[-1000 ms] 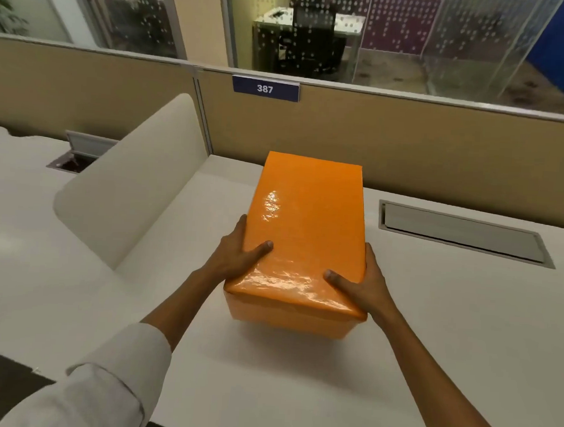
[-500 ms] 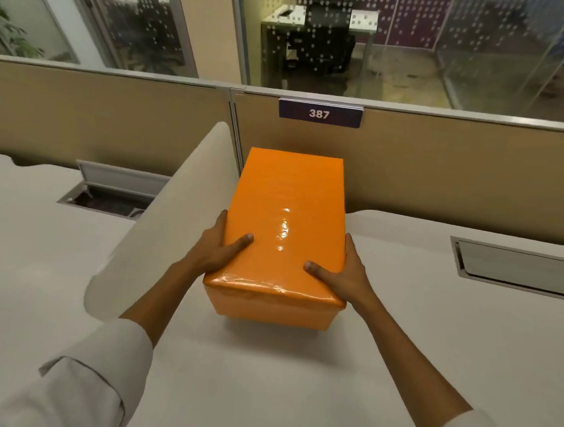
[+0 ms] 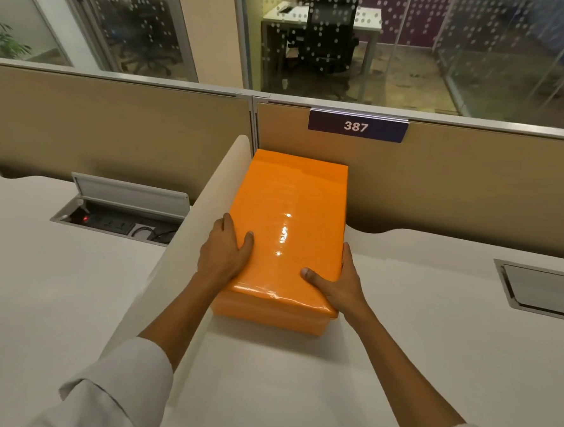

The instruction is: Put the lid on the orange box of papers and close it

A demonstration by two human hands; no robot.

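The orange box (image 3: 267,318) stands on the white desk with its glossy orange lid (image 3: 290,220) sitting down over it, so the papers inside are hidden. Its far end is close to the tan partition. My left hand (image 3: 223,252) grips the lid's left edge near the front, thumb on top. My right hand (image 3: 339,284) holds the front right corner, thumb lying on the lid's top and fingers down the side.
A white curved divider (image 3: 186,240) rises right beside the box's left side. An open cable hatch (image 3: 122,210) with sockets lies to the left, a closed hatch (image 3: 543,288) to the right. The tan partition (image 3: 457,191) carries a "387" sign (image 3: 357,126).
The box has slid away from me toward the partition and closer to the white divider, with both hands staying on the lid's front corners.
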